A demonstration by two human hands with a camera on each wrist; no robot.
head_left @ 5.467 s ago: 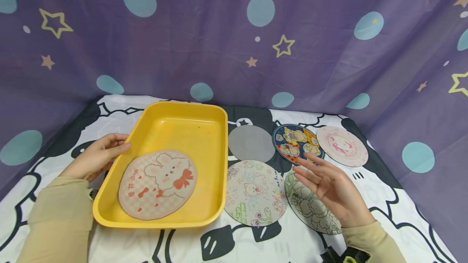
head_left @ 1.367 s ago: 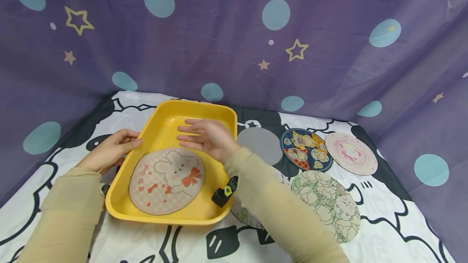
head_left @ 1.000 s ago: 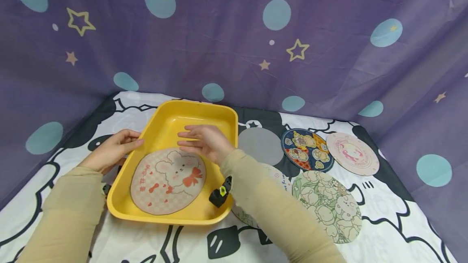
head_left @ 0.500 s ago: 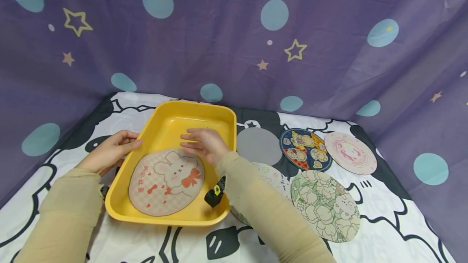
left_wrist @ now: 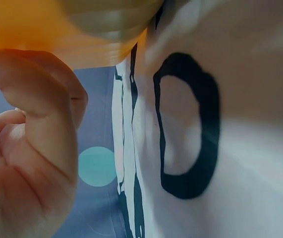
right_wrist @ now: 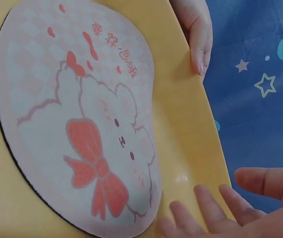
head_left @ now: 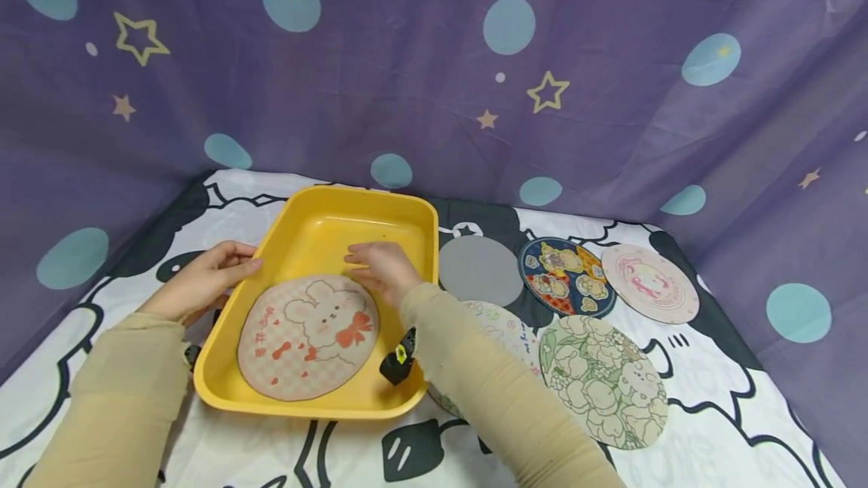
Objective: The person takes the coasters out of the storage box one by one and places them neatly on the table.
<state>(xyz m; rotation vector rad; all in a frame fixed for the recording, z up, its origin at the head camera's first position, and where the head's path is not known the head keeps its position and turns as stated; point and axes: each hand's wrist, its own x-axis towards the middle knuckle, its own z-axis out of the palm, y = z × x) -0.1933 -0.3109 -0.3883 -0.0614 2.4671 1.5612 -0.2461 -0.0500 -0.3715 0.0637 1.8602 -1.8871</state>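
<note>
A yellow tray (head_left: pixel 325 243) is tilted up on its left side, where my left hand (head_left: pixel 203 281) grips the rim. The thumb lies over the edge; the left wrist view shows the curled fingers (left_wrist: pixel 57 89) against the tray. Inside lies a round pink mouse pad (head_left: pixel 305 341) with a white rabbit and red bow; its black edge shows in the right wrist view. My right hand (head_left: pixel 386 269) is over the tray's right half, beyond the pad's upper right edge. Its fingers (right_wrist: pixel 210 208) are spread and loosely bent, holding nothing. Whether they touch the tray is unclear.
Right of the tray lie a grey disc (head_left: pixel 481 269), a dark blue round pad (head_left: pixel 566 277), a pale pink one (head_left: pixel 651 285) and a green floral one (head_left: pixel 603 382). My right forearm partly covers a white doodle pad (head_left: pixel 498 330). A purple curtain (head_left: pixel 407 81) stands behind.
My right hand has come left from above the green pad to over the tray, and lately drifted slightly right. My left hand keeps its grip on the rim.
</note>
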